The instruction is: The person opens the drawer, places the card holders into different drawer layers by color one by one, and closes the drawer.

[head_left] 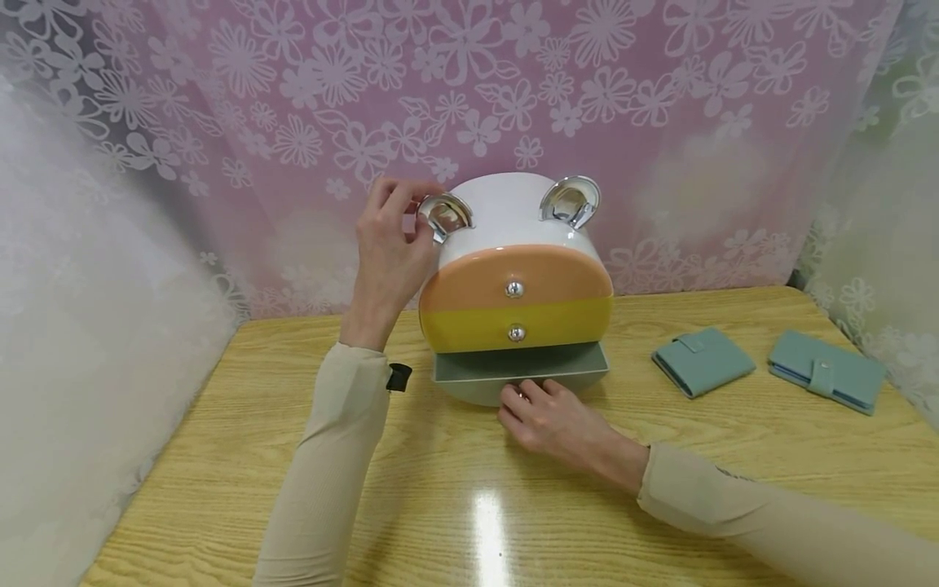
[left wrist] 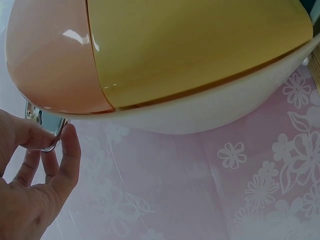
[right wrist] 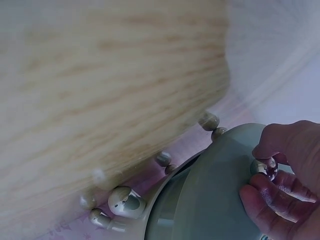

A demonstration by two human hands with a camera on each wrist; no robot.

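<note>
A rounded white drawer box (head_left: 499, 204) with two silver ears stands on the table. My left hand (head_left: 392, 257) pinches its left ear (head_left: 449, 214) between thumb and fingers; the left wrist view shows the ear (left wrist: 52, 125) in that grasp. The orange drawer (head_left: 469, 281) and the yellow drawer (head_left: 462, 328) are closed. Below them, the grey-green bottom drawer (head_left: 469, 391) is pulled out, and the visible part of its inside looks bare. My right hand (head_left: 553, 424) pinches that drawer's silver knob (right wrist: 265, 167), mostly hidden in the head view.
Two green wallets lie to the right of the box: one nearer wallet (head_left: 704, 361) and one farther wallet (head_left: 829, 371). The wooden table (head_left: 293, 489) meets a pink flowered curtain (head_left: 477, 98) behind. Several round feet (right wrist: 127, 200) show under the box.
</note>
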